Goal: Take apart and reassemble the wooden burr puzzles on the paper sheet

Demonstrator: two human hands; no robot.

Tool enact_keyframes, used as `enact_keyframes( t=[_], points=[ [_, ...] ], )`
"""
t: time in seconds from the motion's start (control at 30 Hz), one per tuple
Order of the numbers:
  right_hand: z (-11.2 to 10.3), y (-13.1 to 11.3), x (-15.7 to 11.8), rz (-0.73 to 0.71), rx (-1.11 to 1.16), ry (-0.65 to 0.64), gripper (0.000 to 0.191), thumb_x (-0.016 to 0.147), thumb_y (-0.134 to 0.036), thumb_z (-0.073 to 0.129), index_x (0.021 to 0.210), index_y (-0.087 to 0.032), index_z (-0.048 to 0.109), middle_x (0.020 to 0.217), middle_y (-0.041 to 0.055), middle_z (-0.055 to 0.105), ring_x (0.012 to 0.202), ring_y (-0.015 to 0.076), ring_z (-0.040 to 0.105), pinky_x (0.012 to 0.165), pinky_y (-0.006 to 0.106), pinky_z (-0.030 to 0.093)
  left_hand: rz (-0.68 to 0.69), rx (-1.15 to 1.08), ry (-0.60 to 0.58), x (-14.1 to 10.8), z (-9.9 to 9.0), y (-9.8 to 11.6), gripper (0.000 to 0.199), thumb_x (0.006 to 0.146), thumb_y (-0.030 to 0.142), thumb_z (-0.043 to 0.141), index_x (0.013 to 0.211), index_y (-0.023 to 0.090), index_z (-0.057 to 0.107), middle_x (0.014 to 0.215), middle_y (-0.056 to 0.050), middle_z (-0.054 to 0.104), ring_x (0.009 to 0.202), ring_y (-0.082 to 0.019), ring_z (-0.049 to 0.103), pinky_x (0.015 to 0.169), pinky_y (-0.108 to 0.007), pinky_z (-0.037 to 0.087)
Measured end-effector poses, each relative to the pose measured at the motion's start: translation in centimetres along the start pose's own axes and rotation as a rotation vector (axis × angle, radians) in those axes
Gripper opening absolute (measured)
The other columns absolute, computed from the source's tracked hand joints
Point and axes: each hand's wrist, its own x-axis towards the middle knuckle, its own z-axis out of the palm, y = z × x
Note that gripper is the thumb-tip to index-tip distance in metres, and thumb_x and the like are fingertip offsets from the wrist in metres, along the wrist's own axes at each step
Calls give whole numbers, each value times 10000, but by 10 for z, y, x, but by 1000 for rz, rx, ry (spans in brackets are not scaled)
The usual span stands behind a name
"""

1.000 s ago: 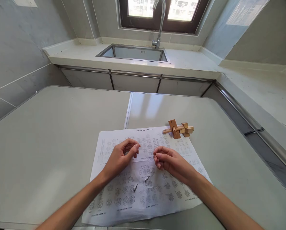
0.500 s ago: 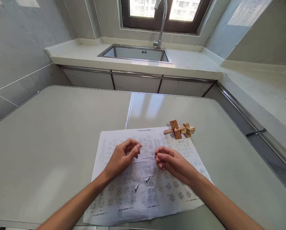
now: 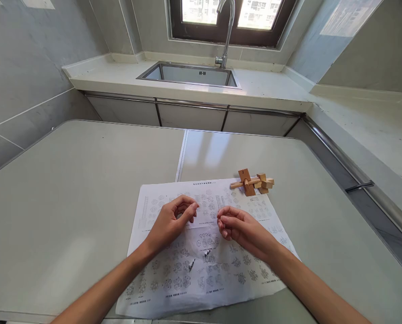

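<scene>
Pale table (image 3: 86, 193) bearing a printed sheet (image 3: 194, 236), with two hands over its middle.
From the sheet's centre, the left hand (image 3: 174, 218) sits toward eleven o'clock, half open, loosely curled and visibly holding nothing; the right hand (image 3: 242, 228), at two o'clock, is curled a little tighter, likewise empty. The wooden assembly (image 3: 250, 188) lies over the sheet's one o'clock corner, apart from both hands. Two small tears (image 3: 192, 265) show near the centre.

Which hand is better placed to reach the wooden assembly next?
Probably the right hand: the wooden assembly lies ahead of it, and it seems to hold nothing. The left hand is farther away.
</scene>
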Motion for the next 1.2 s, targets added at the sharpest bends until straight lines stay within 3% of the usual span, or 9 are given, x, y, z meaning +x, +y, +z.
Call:
enact_keyframes(
  t=[1.03, 1.1, 1.2],
  points=[
    [1, -1, -1, 10, -15, 43, 322, 824, -397, 902, 970, -188, 706, 816, 8, 660, 691, 119, 558, 660, 266, 427, 3, 23, 7, 0, 1, -2, 331, 984, 529, 615, 956, 202, 658, 812, -20, 674, 755, -181, 645, 771, -318, 537],
    [1, 0, -1, -26, -6, 60, 320, 832, -410, 891, 959, -192, 694, 792, -2, 643, 656, 112, 525, 628, 263, 402, 4, 23, 7, 0, 1, -1, 331, 983, 527, 616, 950, 200, 659, 809, -21, 675, 750, -180, 646, 771, -321, 544],
    [-1, -1, -2, -174, -6, 148, 288, 881, -422, 833, 857, -207, 644, 620, -60, 509, 535, 89, 364, 541, 258, 301, 5, 20, 13, -1, 1, 0, 327, 983, 524, 621, 955, 201, 664, 814, -23, 676, 747, -178, 648, 772, -324, 554]
  ],
)
